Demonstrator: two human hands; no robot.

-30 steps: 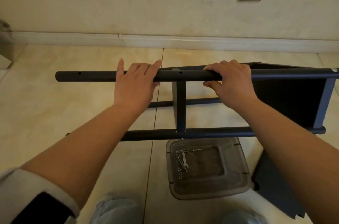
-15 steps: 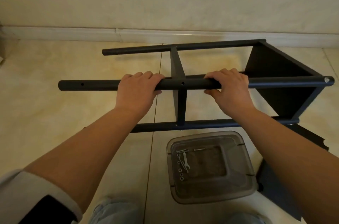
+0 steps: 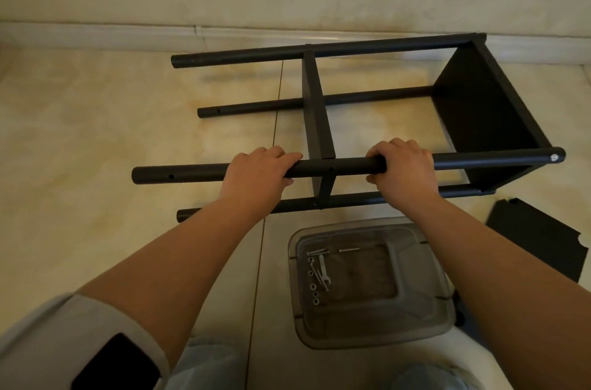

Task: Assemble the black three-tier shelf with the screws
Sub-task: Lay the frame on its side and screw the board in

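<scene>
I have both hands on the nearest pole (image 3: pixel 342 166) of the black three-tier shelf (image 3: pixel 319 121), which lies on its side on the tiled floor (image 3: pixel 96 134) at twelve o'clock from my knees, its four poles running from nine o'clock to three. My left hand (image 3: pixel 259 172) has its fingers curled over the top of that pole; my right hand (image 3: pixel 403 169) is wrapped around it, thumb underneath, the two set either side of the middle panel (image 3: pixel 316 108). An end panel (image 3: pixel 486 114) closes the frame at three o'clock, and a screw head (image 3: pixel 554 158) shows in the pole's tip there. The nine o'clock ends stand open, with empty holes showing in two of them. A loose black panel (image 3: pixel 540 245) lies on the floor at four o'clock, and a clear plastic tray (image 3: pixel 425 319) at six o'clock holds screws, washers and a small wrench (image 3: pixel 323 271).

I judge the frame light but gangly: the poles look stiff, smooth and somewhat slippery. Two joined tiers should keep it reasonably square, yet the free ends may splay. Best held near the panel joints, where I grip now.
</scene>
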